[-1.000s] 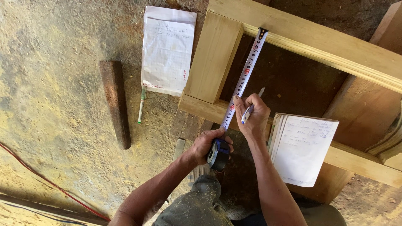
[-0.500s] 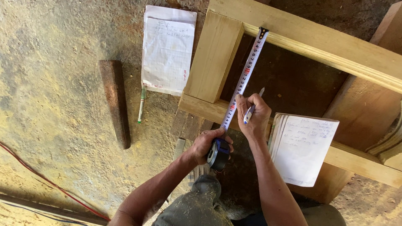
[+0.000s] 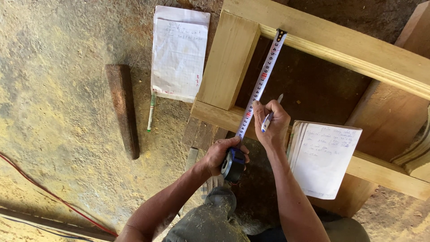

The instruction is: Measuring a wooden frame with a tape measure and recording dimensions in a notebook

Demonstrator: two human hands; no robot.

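The left hand (image 3: 222,155) is curling its fingers around the dark round case of a tape measure (image 3: 233,164), gripping it at about six o'clock of the pale wooden frame (image 3: 228,62). The white numbered tape blade (image 3: 260,85) is running up toward twelve o'clock, its metal end hook (image 3: 281,32) catching the inner edge of the far rail. The right hand (image 3: 271,123) is pinching a slim pen (image 3: 268,120) while its fingers are pressing the blade against the near rail. In my judgement, a good reading is depending on keeping the blade taut, straight and square to both rails, with the hook seated firmly. A white notepad (image 3: 323,157) is lying at three o'clock of the hands, and a second sheet of paper (image 3: 179,54) at eleven o'clock. Compared with the earlier frames, nothing is shifting noticeably: both hands are keeping their grips, and the blade is staying stretched.
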